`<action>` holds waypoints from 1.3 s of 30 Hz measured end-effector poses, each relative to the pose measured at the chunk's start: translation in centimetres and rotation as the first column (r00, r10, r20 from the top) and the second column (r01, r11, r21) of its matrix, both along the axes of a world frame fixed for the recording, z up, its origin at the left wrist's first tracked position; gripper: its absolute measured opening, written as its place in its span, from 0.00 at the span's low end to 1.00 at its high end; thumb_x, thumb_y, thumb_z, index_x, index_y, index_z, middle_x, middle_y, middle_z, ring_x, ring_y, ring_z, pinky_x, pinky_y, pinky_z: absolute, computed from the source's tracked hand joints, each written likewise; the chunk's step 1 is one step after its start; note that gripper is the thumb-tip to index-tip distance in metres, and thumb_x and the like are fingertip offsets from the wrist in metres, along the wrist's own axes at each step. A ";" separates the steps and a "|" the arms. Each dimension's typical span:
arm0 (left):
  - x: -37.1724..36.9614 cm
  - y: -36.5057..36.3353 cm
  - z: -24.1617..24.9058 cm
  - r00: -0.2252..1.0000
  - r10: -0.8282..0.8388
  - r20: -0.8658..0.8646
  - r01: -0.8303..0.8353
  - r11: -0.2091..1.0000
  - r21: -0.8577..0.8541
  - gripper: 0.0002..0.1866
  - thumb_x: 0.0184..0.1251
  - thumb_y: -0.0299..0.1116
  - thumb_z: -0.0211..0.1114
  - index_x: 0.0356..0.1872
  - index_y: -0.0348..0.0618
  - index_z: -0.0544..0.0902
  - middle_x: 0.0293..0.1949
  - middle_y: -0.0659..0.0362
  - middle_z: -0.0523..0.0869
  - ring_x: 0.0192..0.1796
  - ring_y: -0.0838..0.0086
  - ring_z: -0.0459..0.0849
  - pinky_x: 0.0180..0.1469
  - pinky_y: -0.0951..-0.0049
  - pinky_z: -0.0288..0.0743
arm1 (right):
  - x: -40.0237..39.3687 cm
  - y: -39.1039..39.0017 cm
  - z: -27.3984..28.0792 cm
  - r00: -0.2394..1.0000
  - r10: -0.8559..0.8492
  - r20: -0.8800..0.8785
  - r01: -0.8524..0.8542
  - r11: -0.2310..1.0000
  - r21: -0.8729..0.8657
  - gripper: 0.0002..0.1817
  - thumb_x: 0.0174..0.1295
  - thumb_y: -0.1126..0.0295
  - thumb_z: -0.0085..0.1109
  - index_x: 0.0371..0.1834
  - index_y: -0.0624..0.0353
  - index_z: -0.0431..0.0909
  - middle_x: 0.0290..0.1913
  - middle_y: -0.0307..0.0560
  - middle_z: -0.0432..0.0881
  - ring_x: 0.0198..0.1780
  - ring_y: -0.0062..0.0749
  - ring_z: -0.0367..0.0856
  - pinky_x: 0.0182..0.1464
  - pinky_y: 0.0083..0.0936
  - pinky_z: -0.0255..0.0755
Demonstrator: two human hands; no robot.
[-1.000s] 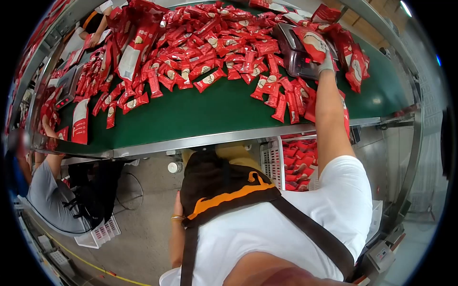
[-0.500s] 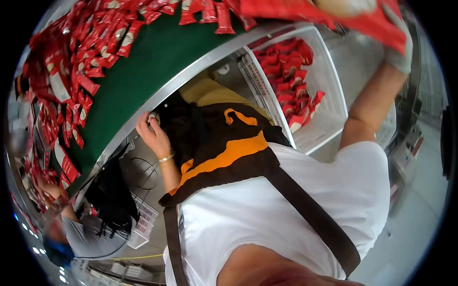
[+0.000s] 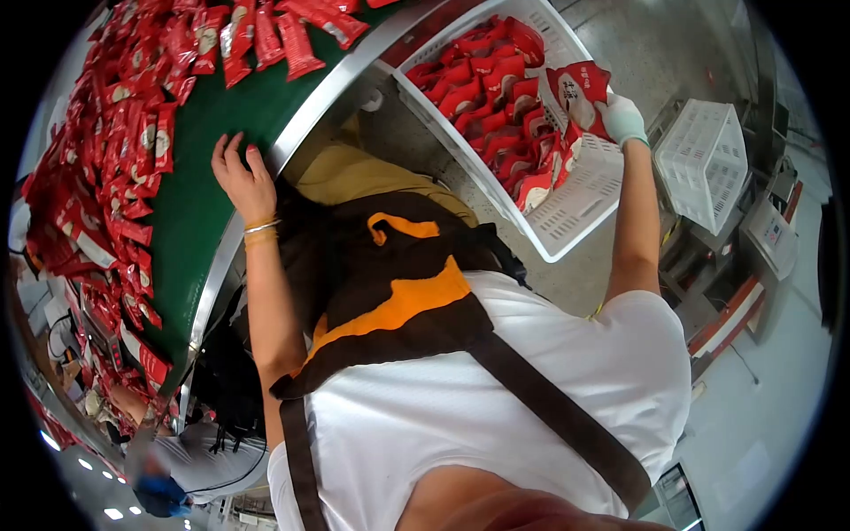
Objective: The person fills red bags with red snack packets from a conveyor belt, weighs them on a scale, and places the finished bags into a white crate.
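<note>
My right hand (image 3: 622, 120), in a white glove, is closed on the edge of a red printed bag (image 3: 579, 92). It holds the bag at the right side of a white plastic crate (image 3: 591, 177). Inside the crate, several red bags (image 3: 496, 88) lie in rows, with bare slatted floor showing at the near end. My left hand (image 3: 248, 186) is bare, with a band at the wrist. Its fingers are spread over the metal edge of a green conveyor belt (image 3: 199, 212), and nothing is in them.
Many small red packets (image 3: 133, 133) are heaped along the belt's far side. An empty white crate (image 3: 704, 159) stands to the right, near some equipment (image 3: 766, 234). At the lower left, a co-worker in a grey shirt (image 3: 217, 460) reaches toward the packets.
My right hand has brought the red bag from above the belt side down to the crate. My left hand has moved up from beside my apron to the belt's edge. The view has shifted.
</note>
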State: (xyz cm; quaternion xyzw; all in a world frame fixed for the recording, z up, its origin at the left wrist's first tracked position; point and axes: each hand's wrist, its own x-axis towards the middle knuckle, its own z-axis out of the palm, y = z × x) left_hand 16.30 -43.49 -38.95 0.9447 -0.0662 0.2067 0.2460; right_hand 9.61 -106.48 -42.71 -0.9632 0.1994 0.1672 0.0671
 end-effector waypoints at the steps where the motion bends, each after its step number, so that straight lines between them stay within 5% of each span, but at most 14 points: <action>1: 0.4 -0.6 -0.4 1.000 0.025 -0.016 -0.024 0.999 0.048 0.15 0.69 0.34 0.59 0.53 0.40 0.80 0.60 0.46 0.74 0.61 0.52 0.73 0.63 0.58 0.66 | 0.4 -1.6 -1.5 0.994 -0.002 -0.105 -0.011 0.993 -0.117 0.17 0.64 0.56 0.56 0.51 0.51 0.82 0.46 0.58 0.83 0.48 0.54 0.82 0.50 0.40 0.75; 11: 1.1 -2.6 0.3 0.992 0.117 -0.057 -0.099 0.965 0.242 0.19 0.68 0.37 0.60 0.54 0.37 0.78 0.60 0.47 0.76 0.61 0.51 0.74 0.63 0.57 0.66 | 5.0 -10.5 -12.0 0.996 -0.041 -0.080 0.040 0.999 -0.017 0.18 0.65 0.52 0.52 0.52 0.45 0.81 0.47 0.57 0.83 0.51 0.55 0.81 0.53 0.45 0.73; 16: 1.0 -2.6 0.2 0.990 0.121 -0.079 -0.100 0.967 0.235 0.19 0.66 0.35 0.61 0.54 0.35 0.77 0.59 0.45 0.76 0.61 0.51 0.74 0.64 0.56 0.66 | 5.1 -9.3 -13.7 0.957 -0.097 -0.274 0.038 0.977 -0.210 0.16 0.66 0.61 0.47 0.52 0.45 0.81 0.50 0.57 0.83 0.54 0.51 0.81 0.57 0.45 0.73; 18: 1.2 -2.6 0.2 0.990 0.120 -0.078 -0.098 0.965 0.244 0.19 0.66 0.35 0.61 0.54 0.35 0.77 0.59 0.45 0.76 0.61 0.51 0.74 0.64 0.56 0.66 | 4.0 -10.0 -16.8 0.972 -0.126 -0.196 0.093 0.981 -0.169 0.18 0.65 0.61 0.46 0.54 0.44 0.80 0.50 0.57 0.83 0.54 0.51 0.81 0.57 0.44 0.74; 22: 1.1 -2.5 0.1 0.990 0.120 -0.070 -0.099 0.963 0.250 0.19 0.65 0.33 0.61 0.54 0.34 0.77 0.59 0.44 0.76 0.61 0.50 0.74 0.64 0.56 0.65 | 4.1 -10.2 -20.8 0.976 -0.024 -0.215 0.028 0.999 0.016 0.20 0.64 0.60 0.50 0.59 0.38 0.77 0.49 0.57 0.83 0.52 0.54 0.81 0.54 0.45 0.73; 26: 1.1 -1.9 0.1 0.991 0.118 -0.062 -0.097 0.959 0.266 0.19 0.61 0.32 0.62 0.53 0.36 0.78 0.58 0.45 0.77 0.61 0.49 0.74 0.65 0.56 0.65 | 7.2 -5.4 -23.4 0.964 -0.252 0.088 0.231 0.953 0.197 0.22 0.67 0.59 0.52 0.64 0.47 0.72 0.49 0.59 0.83 0.51 0.56 0.81 0.53 0.43 0.74; 27: 1.1 -2.0 0.2 0.989 0.130 -0.066 -0.108 0.958 0.264 0.19 0.61 0.33 0.62 0.53 0.37 0.78 0.58 0.45 0.77 0.61 0.50 0.74 0.65 0.56 0.65 | 8.3 -4.2 -23.8 0.916 -0.373 0.145 0.259 0.828 0.496 0.25 0.68 0.61 0.53 0.68 0.52 0.68 0.49 0.62 0.83 0.51 0.55 0.81 0.52 0.42 0.73; 28: 1.1 -1.9 0.4 0.987 0.142 -0.069 -0.120 0.959 0.258 0.20 0.60 0.33 0.62 0.53 0.37 0.78 0.58 0.46 0.77 0.61 0.50 0.74 0.64 0.56 0.65 | 9.5 -1.1 -20.6 0.947 -0.273 0.171 0.203 0.918 0.340 0.25 0.67 0.60 0.56 0.65 0.54 0.71 0.50 0.59 0.83 0.51 0.53 0.82 0.53 0.39 0.74; 30: 1.1 -2.4 0.6 0.987 0.151 -0.059 -0.133 0.961 0.242 0.20 0.60 0.34 0.63 0.53 0.38 0.78 0.57 0.46 0.77 0.60 0.50 0.74 0.64 0.56 0.65 | 9.9 4.2 -16.2 0.955 -0.159 0.250 0.027 0.888 0.459 0.20 0.68 0.65 0.55 0.60 0.59 0.75 0.50 0.59 0.83 0.49 0.45 0.84 0.53 0.34 0.75; 32: 1.1 -2.5 0.7 0.986 0.161 -0.045 -0.144 0.956 0.255 0.21 0.59 0.35 0.64 0.53 0.39 0.77 0.58 0.49 0.76 0.61 0.52 0.74 0.63 0.56 0.66 | 9.0 9.6 -12.9 0.947 -0.222 0.232 -0.029 0.659 0.751 0.16 0.68 0.67 0.57 0.55 0.64 0.78 0.48 0.55 0.84 0.44 0.36 0.85 0.49 0.28 0.77; 33: 1.1 -2.5 0.7 0.985 0.166 -0.042 -0.150 0.955 0.254 0.21 0.59 0.36 0.64 0.53 0.39 0.77 0.58 0.49 0.76 0.61 0.52 0.73 0.63 0.55 0.65 | 8.7 14.9 -5.4 0.954 -0.217 0.207 -0.035 0.604 0.796 0.16 0.67 0.68 0.58 0.54 0.66 0.79 0.46 0.53 0.85 0.44 0.29 0.84 0.48 0.25 0.77; 34: 1.1 -2.6 0.7 0.986 0.164 -0.039 -0.149 0.957 0.250 0.21 0.59 0.36 0.65 0.53 0.39 0.77 0.58 0.49 0.76 0.62 0.53 0.73 0.64 0.55 0.65 | 8.1 17.1 -4.5 0.948 -0.277 0.157 -0.050 0.357 0.933 0.16 0.66 0.69 0.60 0.54 0.66 0.79 0.45 0.50 0.85 0.44 0.24 0.83 0.48 0.22 0.76; 36: 1.0 -2.4 0.8 0.986 0.161 -0.031 -0.150 0.963 0.226 0.22 0.59 0.36 0.65 0.53 0.39 0.77 0.58 0.49 0.76 0.62 0.53 0.73 0.65 0.54 0.64 | 8.1 23.2 4.5 0.813 -0.279 0.512 -0.240 0.639 0.730 0.12 0.60 0.75 0.65 0.46 0.65 0.81 0.40 0.47 0.84 0.38 0.24 0.81 0.44 0.21 0.75; 39: 0.9 -2.5 0.9 0.987 0.159 -0.039 -0.148 0.969 0.197 0.22 0.59 0.37 0.65 0.53 0.39 0.77 0.58 0.50 0.76 0.63 0.53 0.72 0.66 0.53 0.63 | 10.0 23.4 7.8 0.432 -0.292 0.853 -0.325 0.832 0.450 0.13 0.52 0.79 0.70 0.40 0.61 0.78 0.35 0.45 0.79 0.32 0.28 0.76 0.39 0.25 0.73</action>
